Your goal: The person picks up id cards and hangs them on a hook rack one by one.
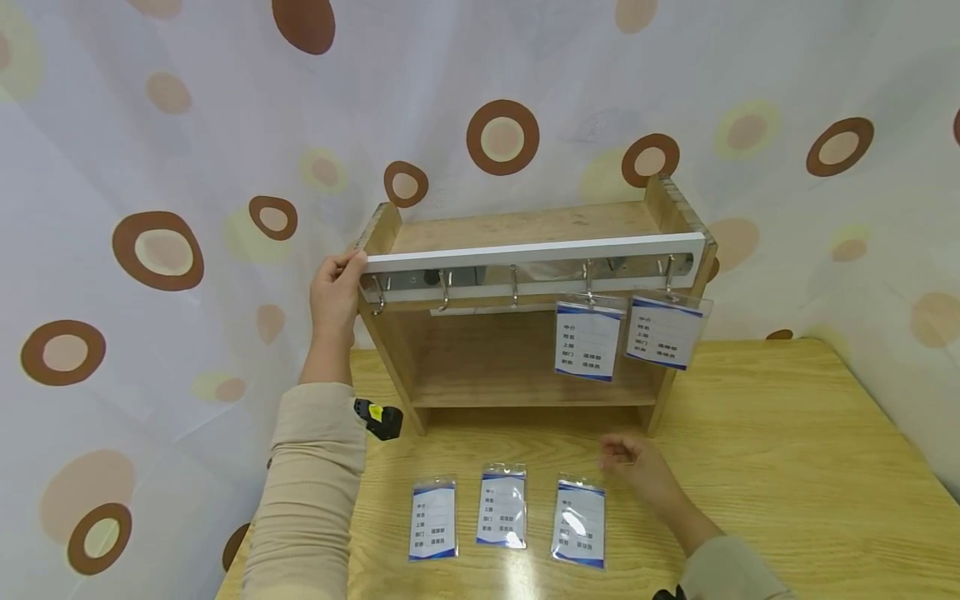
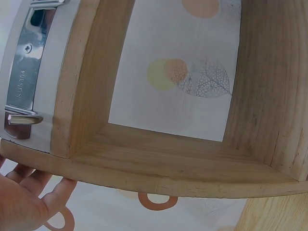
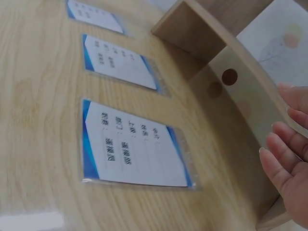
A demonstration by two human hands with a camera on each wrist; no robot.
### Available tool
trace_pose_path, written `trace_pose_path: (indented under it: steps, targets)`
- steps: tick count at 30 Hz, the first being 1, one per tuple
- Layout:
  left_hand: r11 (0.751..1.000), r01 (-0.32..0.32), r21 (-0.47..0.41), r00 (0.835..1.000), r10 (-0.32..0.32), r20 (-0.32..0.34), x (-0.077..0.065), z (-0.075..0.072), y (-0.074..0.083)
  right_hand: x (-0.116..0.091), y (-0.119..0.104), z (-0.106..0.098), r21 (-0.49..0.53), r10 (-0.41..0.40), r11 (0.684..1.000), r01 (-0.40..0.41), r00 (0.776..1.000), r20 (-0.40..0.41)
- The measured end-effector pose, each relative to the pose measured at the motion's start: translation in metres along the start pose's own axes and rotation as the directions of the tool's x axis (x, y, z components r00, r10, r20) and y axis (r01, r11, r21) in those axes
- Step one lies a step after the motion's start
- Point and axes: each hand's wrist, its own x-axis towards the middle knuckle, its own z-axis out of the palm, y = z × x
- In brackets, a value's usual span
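Left grip (image 1: pixel 335 293) clamped boxy wooden shelf (image 1: pixel 532 388); rectangular white-blue plastic card (image 1: pixel 579 521) lay left of parted right grip (image 1: pixel 639 469), long axis shelfward.

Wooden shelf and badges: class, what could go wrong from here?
First, the three flat badges on the table look thin and glossy, so the right grip, holding nothing, might fumble one. Second, the two hung badges sit close together, so brushing one could swing it into its neighbour. Third, the left grip holds only one end of the shelf, so a hard push on a hook might turn or tip it.
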Motion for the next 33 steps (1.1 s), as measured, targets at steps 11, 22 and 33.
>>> trace_pose_path:
  steps: [11, 22, 33]
  targets:
    - [0.999, -0.005, 0.033, 1.000, 0.005, -0.002, -0.001, 0.000, -0.001, 0.000, 0.024, 0.010, -0.005, 0.041, 0.999, -0.040, 0.998, 0.041]
    - [1.000, -0.011, 0.023, 1.000, 0.011, -0.006, 0.000, 0.000, -0.001, 0.002, 0.040, 0.019, -0.158, 0.026, 0.987, -0.021, 0.999, 0.030]
    - [1.000, -0.017, 0.005, 1.000, 0.017, 0.001, 0.000, 0.000, 0.000, 0.003, 0.049, 0.019, -0.262, 0.019, 0.965, -0.004, 0.998, 0.056]
